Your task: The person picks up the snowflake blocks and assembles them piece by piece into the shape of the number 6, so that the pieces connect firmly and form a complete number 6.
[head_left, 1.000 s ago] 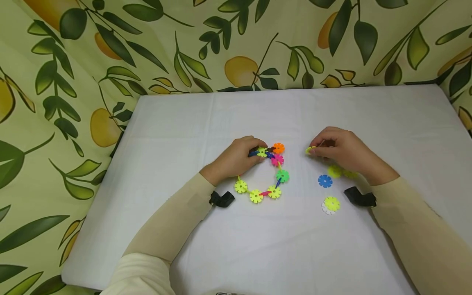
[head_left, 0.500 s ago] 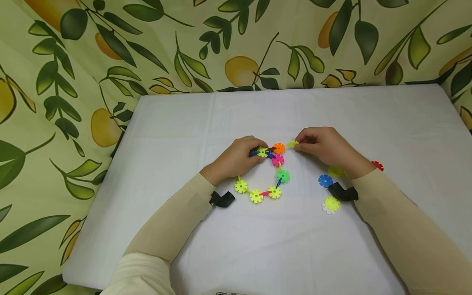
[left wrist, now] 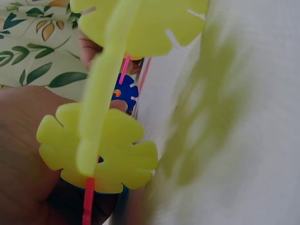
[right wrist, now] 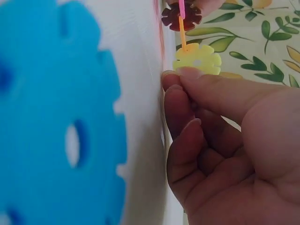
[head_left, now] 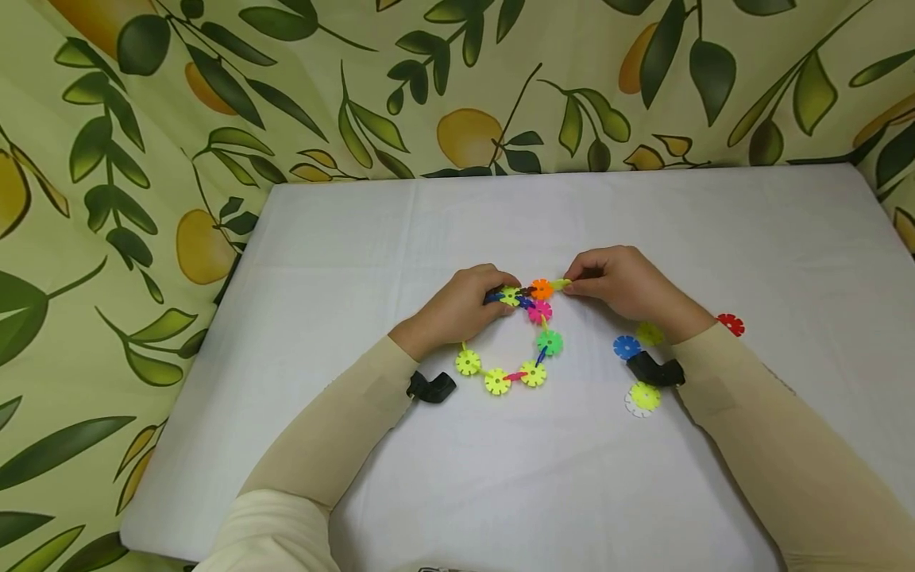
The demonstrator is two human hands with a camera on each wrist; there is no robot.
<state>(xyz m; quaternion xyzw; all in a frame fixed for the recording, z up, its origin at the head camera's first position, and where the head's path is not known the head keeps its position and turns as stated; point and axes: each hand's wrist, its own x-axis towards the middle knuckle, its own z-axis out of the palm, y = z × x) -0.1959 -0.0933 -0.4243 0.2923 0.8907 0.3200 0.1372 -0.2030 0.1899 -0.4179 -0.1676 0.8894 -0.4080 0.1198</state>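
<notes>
A ring of linked, notched plastic discs (head_left: 497, 381) in yellow, green, pink and other colours lies mid-table. My left hand (head_left: 465, 303) grips its upper left part, and the palm hides some of the discs. At the top right of the ring is an orange disc (head_left: 541, 289). The thumb and forefinger of my right hand (head_left: 616, 276) pinch a yellow disc (right wrist: 199, 58) by its edge. In the right wrist view, the yellow disc meets the edge-on orange disc (right wrist: 183, 33) at its notched rim. A dark brown disc (right wrist: 191, 19) links on beyond.
Under my right forearm lie loose discs: a blue one (head_left: 627, 347), a yellow one (head_left: 646, 395) over a white one (head_left: 635, 407), and another yellow one (head_left: 649, 333). Farther right is a red disc (head_left: 731, 324). A patterned curtain (head_left: 468, 95) hangs behind the white table (head_left: 357, 230).
My right hand has moved left with the yellow disc, bringing it up against the orange disc. The loose blue disc has shifted slightly left. My left hand stays in place.
</notes>
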